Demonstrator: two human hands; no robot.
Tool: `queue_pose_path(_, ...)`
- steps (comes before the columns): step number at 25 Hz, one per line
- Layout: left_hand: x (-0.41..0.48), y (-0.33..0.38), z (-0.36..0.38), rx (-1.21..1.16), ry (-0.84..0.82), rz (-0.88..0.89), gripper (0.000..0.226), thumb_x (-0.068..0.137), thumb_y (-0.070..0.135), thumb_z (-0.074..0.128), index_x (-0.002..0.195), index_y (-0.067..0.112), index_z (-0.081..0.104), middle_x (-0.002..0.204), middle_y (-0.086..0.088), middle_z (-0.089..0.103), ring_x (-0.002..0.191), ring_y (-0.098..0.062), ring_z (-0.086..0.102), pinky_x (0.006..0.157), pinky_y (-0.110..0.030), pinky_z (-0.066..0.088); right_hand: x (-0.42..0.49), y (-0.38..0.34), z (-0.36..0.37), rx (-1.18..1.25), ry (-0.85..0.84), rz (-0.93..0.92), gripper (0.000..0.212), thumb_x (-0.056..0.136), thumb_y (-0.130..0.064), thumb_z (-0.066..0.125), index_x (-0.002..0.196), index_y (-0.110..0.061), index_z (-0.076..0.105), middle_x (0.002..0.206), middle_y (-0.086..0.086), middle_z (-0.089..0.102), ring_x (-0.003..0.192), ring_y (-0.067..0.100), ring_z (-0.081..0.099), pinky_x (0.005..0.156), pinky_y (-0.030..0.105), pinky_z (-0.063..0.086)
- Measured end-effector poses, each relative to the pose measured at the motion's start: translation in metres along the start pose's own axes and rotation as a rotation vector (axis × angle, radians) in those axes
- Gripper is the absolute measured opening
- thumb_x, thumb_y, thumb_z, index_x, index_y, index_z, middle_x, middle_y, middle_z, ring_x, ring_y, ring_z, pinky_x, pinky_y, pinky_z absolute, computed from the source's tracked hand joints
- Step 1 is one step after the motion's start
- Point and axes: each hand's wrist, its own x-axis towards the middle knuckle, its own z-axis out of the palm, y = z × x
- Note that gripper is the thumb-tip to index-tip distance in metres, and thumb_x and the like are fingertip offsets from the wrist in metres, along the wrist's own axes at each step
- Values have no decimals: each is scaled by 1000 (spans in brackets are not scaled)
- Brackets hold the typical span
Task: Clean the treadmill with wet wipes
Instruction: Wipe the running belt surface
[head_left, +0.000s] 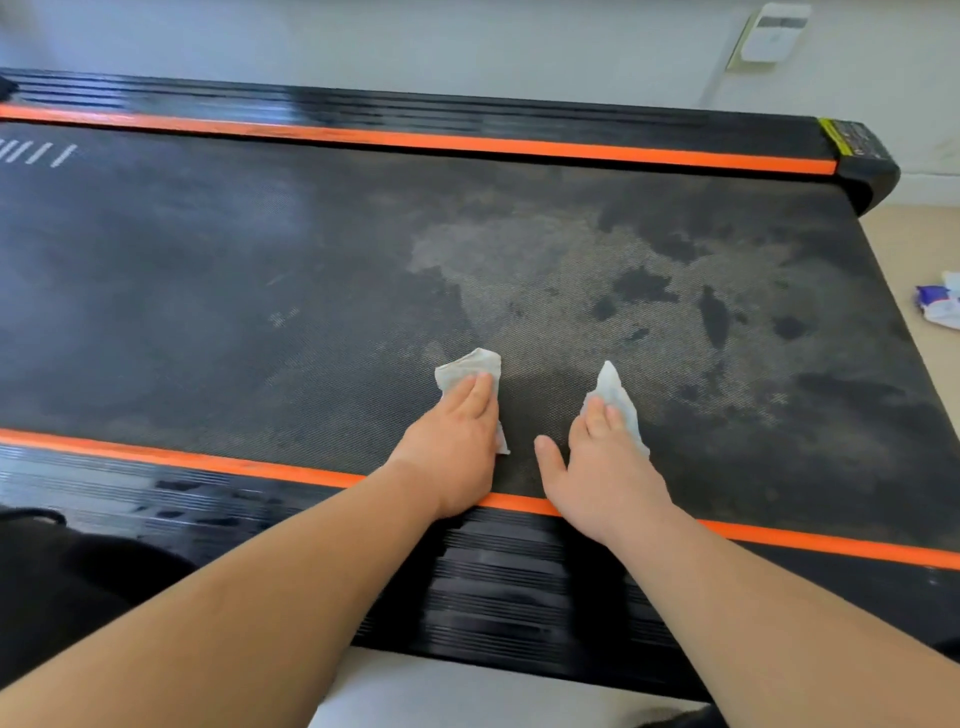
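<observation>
White wipes sit pinned under straight, flat fingers (475, 395): the left hand (452, 447) presses the left wipe (470, 366) and the right hand (605, 467) the right wipe (618, 395) onto the treadmill belt (260, 291). Past the fingertips, dusty grey patches with dark blotches; an orange stripe (208, 457) runs under the wrists.

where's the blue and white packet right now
Head view, far right edge: the blue and white packet lies on the beige floor just past the end of the treadmill belt, well right of the right hand.
</observation>
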Motion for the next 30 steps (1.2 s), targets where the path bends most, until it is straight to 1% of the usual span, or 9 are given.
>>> queue_pose_path(2,4,1,3,119,17,37,75,103,45,23,156,-7,30,165,-25,24,157,-34,17,129,-42,13,11,3,0,8,63,-82,79,104,-61,26,162,-8,20,173,2,-1,159,16,-6,128,44,13)
queue_pose_path(5,20,-20,5,-24,-50,24,89,89,50,-13,163,5,6,172,-15,0,159,-27,-6,129,-43,3,40,11,-10,50,82,-213,76,103,-60,31,162,-14,23,173,-3,-1,158,10,-8,128,36,3)
queue_pose_path(10,43,-49,-1,-16,-75,-160,73,106,54,7,163,12,-9,171,-9,-17,157,-23,-19,127,-47,-9,102,-10,-42,-29,-36,-338,77,104,-60,30,165,-19,9,171,-8,-11,156,7,-15,128,35,-5)
queue_pose_path(15,61,-107,-2,-73,-104,-438,80,101,61,1,162,12,-14,170,-9,-22,155,-24,-25,126,-47,-15,169,-44,-56,31,-50,-351,74,104,-61,19,165,-23,4,171,-6,-15,155,9,-20,127,41,-10)
queue_pose_path(20,49,-82,7,28,-96,58,81,95,61,-5,163,18,-12,170,-4,-18,155,-22,-25,127,-44,-12,158,-79,-37,108,-114,-515,66,109,-46,22,165,-19,-1,172,-6,-7,155,4,-13,124,28,-14)
queue_pose_path(22,49,-98,4,41,-112,-11,79,96,60,-6,163,18,-13,170,-3,-18,156,-19,-24,127,-45,-10,147,-71,-37,112,-139,-541,65,109,-45,22,164,-21,-3,171,-10,-9,153,-1,-15,121,22,-15)
queue_pose_path(25,29,-96,2,4,-192,-343,81,99,63,0,162,14,-15,170,-7,-22,155,-21,-24,127,-47,-11,128,-43,-44,134,-152,-409,68,107,-55,22,164,-29,-2,169,-17,-11,151,0,-18,121,28,-10)
queue_pose_path(28,15,-50,-1,-42,-192,-165,82,99,62,4,162,13,-14,169,-8,-22,155,-23,-25,126,-46,-13,108,-31,-36,98,-58,-250,73,106,-54,22,164,-21,-9,171,-5,-15,156,13,-14,126,38,-7)
queue_pose_path(30,14,-36,-2,18,-191,17,79,98,60,2,162,15,-14,170,-6,-20,156,-20,-22,127,-44,-12,93,-35,-22,157,-88,-339,71,108,-45,26,164,-22,-9,172,-1,-12,157,15,-9,127,35,-7)
